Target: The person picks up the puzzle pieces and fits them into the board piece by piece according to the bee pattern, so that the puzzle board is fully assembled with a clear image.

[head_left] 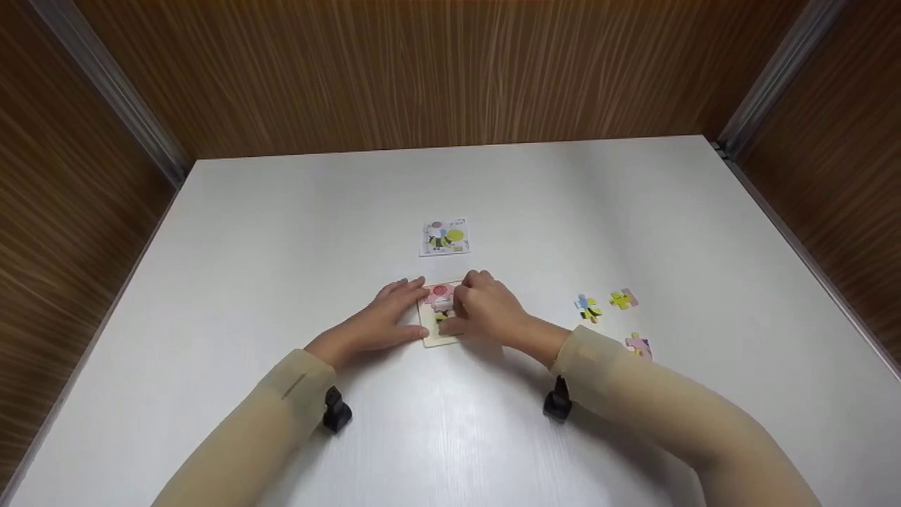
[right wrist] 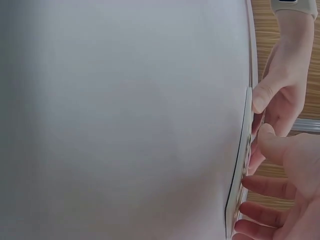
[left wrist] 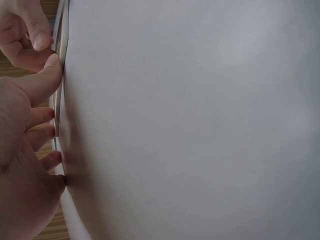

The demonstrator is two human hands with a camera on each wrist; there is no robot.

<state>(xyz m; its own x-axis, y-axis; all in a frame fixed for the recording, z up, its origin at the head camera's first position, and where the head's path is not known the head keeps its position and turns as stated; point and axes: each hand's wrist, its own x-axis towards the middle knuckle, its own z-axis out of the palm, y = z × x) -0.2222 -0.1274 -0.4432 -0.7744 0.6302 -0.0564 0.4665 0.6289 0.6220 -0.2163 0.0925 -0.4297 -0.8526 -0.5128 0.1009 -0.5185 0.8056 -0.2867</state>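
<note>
Lying on the white table (head_left: 450,436): one jigsaw tray (head_left: 440,340), probably light and stiff, best held by its edges, left hand (head_left: 380,318) spread-fingered alongside, right hand (head_left: 490,306) bent-fingered above, grip indiscernible.

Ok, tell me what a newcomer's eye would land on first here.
Most likely the hands at the middle of the white table: the left hand lies at the left edge of a jigsaw tray, and the right hand is at its right side. Next, perhaps, the bee picture card just beyond the tray and the brightly coloured loose jigsaw pieces off to the right.
</note>
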